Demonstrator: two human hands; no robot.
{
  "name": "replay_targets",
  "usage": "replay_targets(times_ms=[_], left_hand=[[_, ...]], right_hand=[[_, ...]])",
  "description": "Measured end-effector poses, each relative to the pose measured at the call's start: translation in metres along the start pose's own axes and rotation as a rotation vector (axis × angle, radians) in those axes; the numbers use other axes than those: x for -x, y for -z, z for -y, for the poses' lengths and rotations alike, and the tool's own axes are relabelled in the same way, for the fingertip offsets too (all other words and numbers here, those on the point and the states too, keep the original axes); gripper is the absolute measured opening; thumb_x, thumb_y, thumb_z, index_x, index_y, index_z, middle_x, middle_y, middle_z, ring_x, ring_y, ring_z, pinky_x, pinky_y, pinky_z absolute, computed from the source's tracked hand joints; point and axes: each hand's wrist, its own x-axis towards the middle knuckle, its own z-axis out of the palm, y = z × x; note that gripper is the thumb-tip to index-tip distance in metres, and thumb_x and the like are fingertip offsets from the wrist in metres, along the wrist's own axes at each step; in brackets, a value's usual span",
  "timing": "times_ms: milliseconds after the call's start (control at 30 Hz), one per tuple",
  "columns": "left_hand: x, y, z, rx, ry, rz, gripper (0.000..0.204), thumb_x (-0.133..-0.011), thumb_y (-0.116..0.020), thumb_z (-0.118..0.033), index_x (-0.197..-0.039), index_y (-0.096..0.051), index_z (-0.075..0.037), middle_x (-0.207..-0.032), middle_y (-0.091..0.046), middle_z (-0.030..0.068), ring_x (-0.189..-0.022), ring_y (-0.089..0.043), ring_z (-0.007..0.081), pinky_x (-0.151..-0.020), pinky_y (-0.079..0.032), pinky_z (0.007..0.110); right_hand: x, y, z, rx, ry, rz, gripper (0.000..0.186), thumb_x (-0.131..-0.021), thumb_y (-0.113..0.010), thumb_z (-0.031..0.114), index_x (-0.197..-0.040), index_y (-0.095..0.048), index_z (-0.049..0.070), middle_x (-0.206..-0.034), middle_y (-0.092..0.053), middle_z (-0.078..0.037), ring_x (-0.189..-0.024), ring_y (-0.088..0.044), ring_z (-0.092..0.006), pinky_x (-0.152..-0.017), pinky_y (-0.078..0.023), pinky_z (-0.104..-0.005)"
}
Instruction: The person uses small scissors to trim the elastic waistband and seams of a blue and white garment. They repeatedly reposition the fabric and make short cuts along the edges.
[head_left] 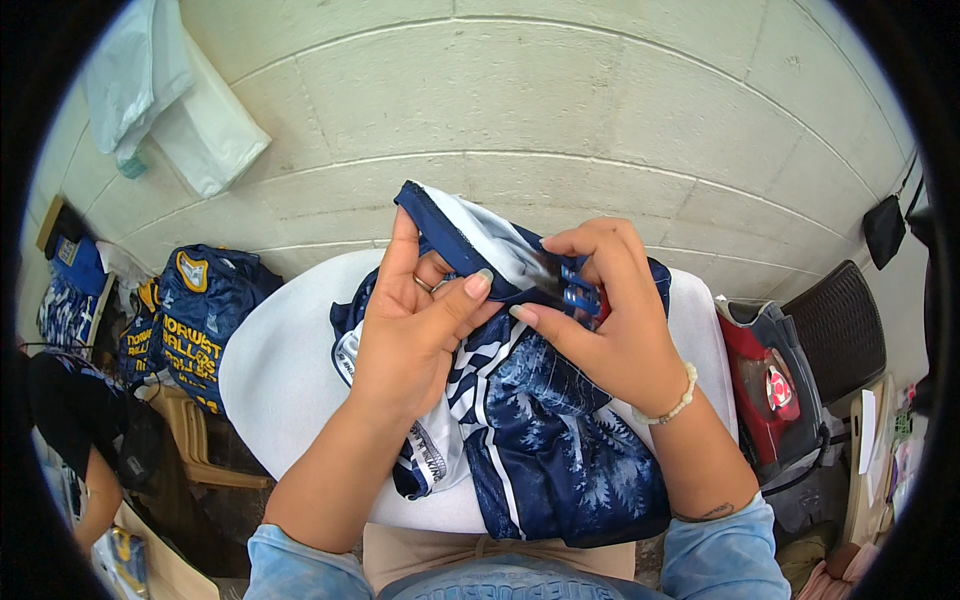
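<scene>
A navy sports garment with white stripes and a pale tree print [570, 430] lies bunched over the white padded board [265, 345] in front of me. My left hand [420, 320] is closed on its raised navy hem, with the thumb pressing on top and the white inner side [490, 235] turned outward. At the other end of this hem is my right hand [610, 300], its thumb and index finger close to the cloth. A small blue tool, like thread snips [580, 290], shows within its curled fingers, partly hidden. A ring and a beaded bracelet are on my hands.
A pale block wall [450, 100] stands right behind the board. Navy and yellow jerseys [200, 320] hang at the left, near a wooden chair [190, 440] and another person's arm [98, 500]. At the right are a red and grey clothes iron [765, 390] and a dark woven chair back [835, 335].
</scene>
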Motion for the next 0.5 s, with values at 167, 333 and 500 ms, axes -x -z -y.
replay_targets(times_ms=[167, 333, 500], left_hand=[[-0.0005, -0.0002, -0.0005, 0.008, -0.001, 0.006, 0.086, -0.089, -0.058, 0.006, -0.154, -0.005, -0.015, -0.112, -0.062, 0.0089, -0.1, -0.065, 0.0157, -0.084, -0.057, 0.029], [-0.0008, -0.0005, -0.0004, 0.015, -0.002, -0.012, 0.088, -0.089, -0.058, 0.007, -0.153, -0.002, -0.015, -0.108, -0.065, 0.0088, -0.097, -0.066, 0.0164, -0.082, -0.058, 0.029], [0.0009, -0.0011, 0.0002, 0.024, -0.019, -0.02, 0.09, -0.089, -0.058, 0.007, -0.154, 0.0, -0.018, -0.107, -0.065, 0.0077, -0.098, -0.066, 0.0159, -0.084, -0.058, 0.03]], right_hand=[[0.0016, -0.0034, 0.0008, -0.182, -0.147, -0.023, 0.038, -0.083, -0.074, 0.021, -0.108, -0.055, 0.001, -0.097, -0.054, -0.011, -0.084, -0.055, -0.0212, -0.069, -0.047, -0.0284], [0.0031, -0.0043, -0.0001, -0.22, -0.174, 0.083, 0.033, -0.086, -0.072, 0.022, -0.105, -0.055, 0.001, -0.087, -0.058, -0.009, -0.072, -0.055, -0.0163, -0.059, -0.045, -0.0261], [0.0036, -0.0031, 0.0004, -0.19, -0.153, 0.135, 0.028, -0.083, -0.074, 0.011, -0.104, -0.059, -0.001, -0.088, -0.06, -0.001, -0.075, -0.05, -0.0052, -0.065, -0.041, -0.0198]])
